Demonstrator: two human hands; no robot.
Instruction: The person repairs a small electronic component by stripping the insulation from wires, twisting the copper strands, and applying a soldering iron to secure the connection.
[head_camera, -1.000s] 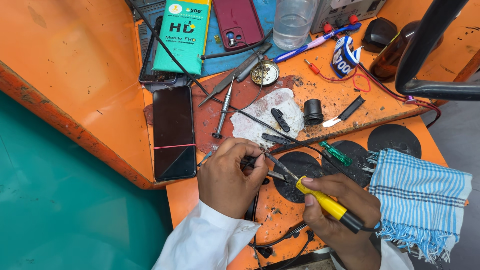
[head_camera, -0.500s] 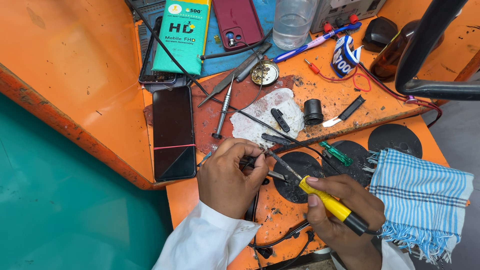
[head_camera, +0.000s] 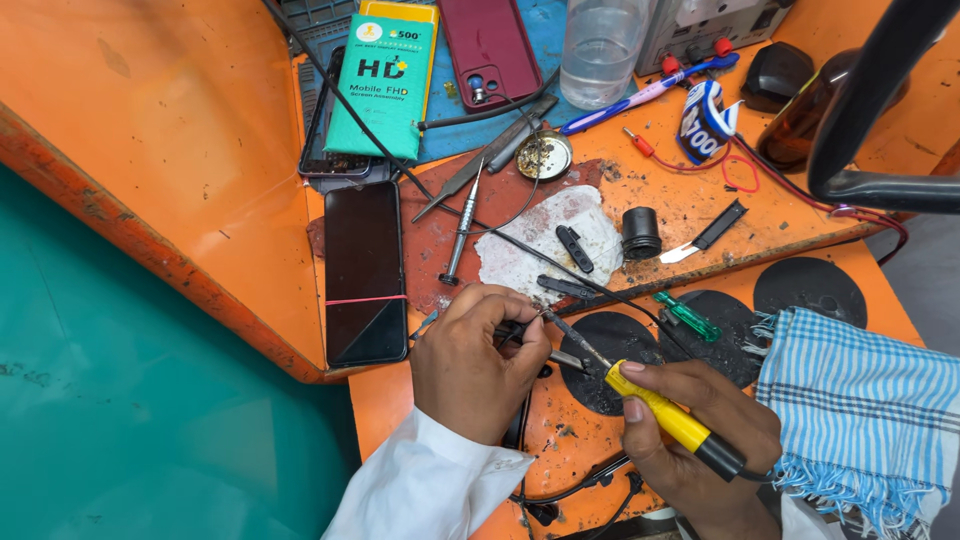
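My left hand (head_camera: 475, 365) is curled over a small dark part at the front edge of the orange bench (head_camera: 180, 200), pinching tweezers (head_camera: 530, 335) against it. My right hand (head_camera: 700, 440) grips a yellow-handled soldering iron (head_camera: 655, 410). Its metal tip (head_camera: 565, 335) points up-left to the spot under my left fingers. The part itself is mostly hidden by my left hand.
A black phone with a pink band (head_camera: 365, 270) lies left of my hands. Behind are a metal screwdriver (head_camera: 460, 235), a white rag (head_camera: 545, 240), a green screwdriver (head_camera: 688, 317), a teal box (head_camera: 385, 85), a maroon phone case (head_camera: 492, 50) and a plastic bottle (head_camera: 600, 40). A blue checked cloth (head_camera: 860, 400) lies right.
The iron's tip has stayed at the spot by my left fingers. Both hands have shifted only slightly.
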